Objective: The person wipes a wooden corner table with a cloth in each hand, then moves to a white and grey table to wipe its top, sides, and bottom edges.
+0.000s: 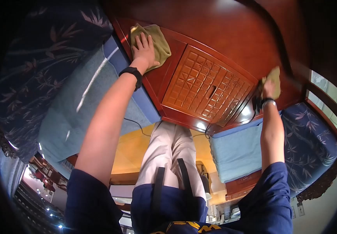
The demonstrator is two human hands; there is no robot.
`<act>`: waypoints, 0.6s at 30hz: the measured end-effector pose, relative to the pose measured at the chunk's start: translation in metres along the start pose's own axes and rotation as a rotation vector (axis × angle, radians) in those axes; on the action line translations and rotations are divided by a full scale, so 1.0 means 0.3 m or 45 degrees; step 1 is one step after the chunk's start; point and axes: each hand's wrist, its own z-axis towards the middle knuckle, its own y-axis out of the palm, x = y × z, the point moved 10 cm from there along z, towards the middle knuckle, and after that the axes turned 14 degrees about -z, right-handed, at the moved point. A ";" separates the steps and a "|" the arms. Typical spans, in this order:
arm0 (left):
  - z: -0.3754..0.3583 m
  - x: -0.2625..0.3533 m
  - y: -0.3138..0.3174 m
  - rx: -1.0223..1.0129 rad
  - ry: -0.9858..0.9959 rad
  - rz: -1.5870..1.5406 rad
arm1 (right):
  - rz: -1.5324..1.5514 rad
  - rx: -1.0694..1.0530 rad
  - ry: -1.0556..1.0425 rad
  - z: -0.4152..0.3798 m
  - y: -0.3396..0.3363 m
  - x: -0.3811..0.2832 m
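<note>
My left hand (145, 50) lies flat with fingers spread on an olive-green cloth (161, 43), pressing it on the left end of a glossy reddish-brown wooden table (234, 46). A dark band is on that wrist. At the table's right side, my right hand (268, 89) is closed on a second olive cloth (275, 78), its fingers partly hidden and slightly blurred. Between my hands is a carved board panel (207, 84), set into the tabletop, with a raised grid and a small dark slot.
A blue cushioned seat (82, 89) with a dark bamboo-patterned backrest (47, 58) stands at left. Another blue seat (236, 150) and a patterned cushion (308, 136) are at right. A thin black cable (137, 124) hangs near my legs, below the table's front edge.
</note>
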 end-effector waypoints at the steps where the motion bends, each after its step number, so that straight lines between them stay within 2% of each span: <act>1: 0.002 0.008 -0.002 0.012 0.004 0.005 | 0.008 0.021 -0.010 -0.036 0.006 0.015; 3: -0.012 0.021 0.019 -0.022 0.024 -0.029 | 0.164 0.021 0.326 -0.171 0.000 0.161; 6: -0.011 0.000 -0.025 0.078 0.043 -0.055 | 0.498 0.022 0.782 -0.260 0.057 0.180; 9: -0.005 -0.006 -0.016 0.061 0.067 -0.077 | 0.337 0.086 0.641 -0.137 -0.049 0.051; 10: -0.008 -0.001 -0.026 0.076 0.065 -0.106 | 0.351 0.181 0.541 -0.085 -0.130 -0.032; 12: 0.004 0.005 -0.029 0.092 0.049 -0.142 | 0.368 0.451 0.241 0.001 -0.328 -0.263; 13: 0.007 0.004 -0.030 0.110 0.046 -0.167 | 0.407 0.478 0.144 0.037 -0.418 -0.389; 14: 0.012 0.007 -0.034 0.128 0.046 -0.202 | 0.347 0.656 -0.015 0.113 -0.478 -0.496; 16: 0.022 0.015 -0.040 0.124 0.009 -0.206 | 0.368 0.645 -0.196 0.147 -0.620 -0.755; 18: 0.035 0.026 -0.049 0.100 -0.021 -0.208 | 0.313 0.701 -0.322 0.067 -0.732 -1.006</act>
